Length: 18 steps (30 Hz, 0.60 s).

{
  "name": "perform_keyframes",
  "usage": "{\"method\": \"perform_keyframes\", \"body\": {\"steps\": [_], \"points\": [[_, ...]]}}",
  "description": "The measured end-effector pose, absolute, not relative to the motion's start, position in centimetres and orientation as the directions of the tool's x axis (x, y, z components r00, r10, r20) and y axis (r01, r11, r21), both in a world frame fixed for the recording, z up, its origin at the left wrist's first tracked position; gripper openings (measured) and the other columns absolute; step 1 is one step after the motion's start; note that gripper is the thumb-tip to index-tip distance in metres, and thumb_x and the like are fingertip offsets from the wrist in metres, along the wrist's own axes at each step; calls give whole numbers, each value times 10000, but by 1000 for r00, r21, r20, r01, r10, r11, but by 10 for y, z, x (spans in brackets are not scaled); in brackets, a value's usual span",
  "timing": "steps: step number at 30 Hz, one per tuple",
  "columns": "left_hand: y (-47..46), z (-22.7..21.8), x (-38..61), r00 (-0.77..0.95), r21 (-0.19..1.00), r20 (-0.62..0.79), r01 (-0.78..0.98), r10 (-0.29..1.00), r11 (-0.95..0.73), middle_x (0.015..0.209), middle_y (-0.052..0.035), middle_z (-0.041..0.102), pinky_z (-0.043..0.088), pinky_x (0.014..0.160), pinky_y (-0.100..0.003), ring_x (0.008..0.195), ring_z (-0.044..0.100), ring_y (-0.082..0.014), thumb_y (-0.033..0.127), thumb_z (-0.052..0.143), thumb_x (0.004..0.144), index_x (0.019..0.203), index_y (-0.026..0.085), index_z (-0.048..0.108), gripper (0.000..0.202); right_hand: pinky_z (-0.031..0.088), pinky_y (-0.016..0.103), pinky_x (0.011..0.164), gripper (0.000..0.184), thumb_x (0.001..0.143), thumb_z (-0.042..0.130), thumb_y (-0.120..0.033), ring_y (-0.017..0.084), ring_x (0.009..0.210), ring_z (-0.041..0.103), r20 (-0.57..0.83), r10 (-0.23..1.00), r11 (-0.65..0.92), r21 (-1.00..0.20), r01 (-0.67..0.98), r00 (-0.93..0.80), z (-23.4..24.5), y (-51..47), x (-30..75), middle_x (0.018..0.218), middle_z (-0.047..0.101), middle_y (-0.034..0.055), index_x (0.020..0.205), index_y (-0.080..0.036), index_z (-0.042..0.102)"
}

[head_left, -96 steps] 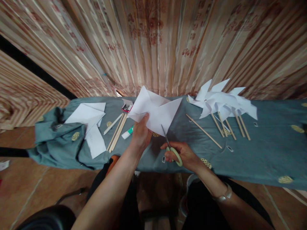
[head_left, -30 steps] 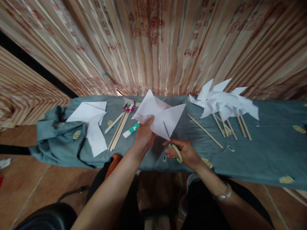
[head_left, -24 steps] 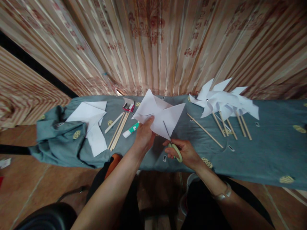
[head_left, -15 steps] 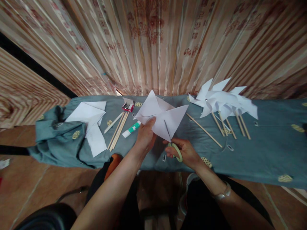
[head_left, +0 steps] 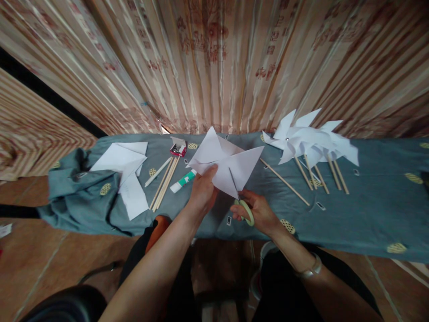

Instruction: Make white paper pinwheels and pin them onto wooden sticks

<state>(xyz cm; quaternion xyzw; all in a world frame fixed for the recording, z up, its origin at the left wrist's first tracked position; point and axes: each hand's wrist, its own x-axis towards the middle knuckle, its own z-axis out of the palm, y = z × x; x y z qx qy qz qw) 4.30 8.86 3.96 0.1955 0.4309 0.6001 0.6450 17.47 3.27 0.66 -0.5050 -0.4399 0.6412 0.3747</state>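
Note:
My left hand (head_left: 203,185) pinches a white sheet of paper (head_left: 214,152) near its middle, thumb on top. The paper is slit in places, and its pointed corners spread apart above the cloth. In my right hand (head_left: 258,210) are scissors (head_left: 246,211) with light green handles, my fingers through the loops. One blade lies over the paper's lower right part, pointing up toward its middle; the other blade is hidden behind the sheet. Left of my left hand lies a green and white glue stick (head_left: 183,181). A single wooden stick (head_left: 284,182) rests to the right of the paper.
Several paper pinwheels (head_left: 311,138) on sticks lie at the right. Left of the glue are wooden sticks (head_left: 166,183), a white pencil-like rod (head_left: 157,172) and a small open box (head_left: 178,146) of metal pins. White paper sheets (head_left: 124,161) lie farther left on the grey-green cloth (head_left: 378,201).
Hands, paper and scissors keep nearly the same pose. My right fingers have shifted very slightly at the scissors, and the whole view has drifted a little.

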Motion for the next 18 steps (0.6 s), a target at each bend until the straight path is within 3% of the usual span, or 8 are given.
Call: {"method": "perform_keyframes", "body": {"steps": [11,18], "points": [[86,37,44,-49,757,-306,-618,951,212,963,-80,741,530,868,-373,935,693,-255,177,707,695,1003,130,635,319,455,236,458,555,585,799,-513,124,465,562,-276,942,-285,-958,-18,-193,3,32,175,540,636,-22,970,-144,644],[85,37,46,-38,759,-302,-614,953,216,999,-89,729,512,900,-379,983,681,-253,154,677,718,1013,126,631,300,446,225,449,517,576,801,-507,122,466,562,-283,939,-294,-955,-30,-194,2,33,175,522,624,-29,918,-150,648]]}}
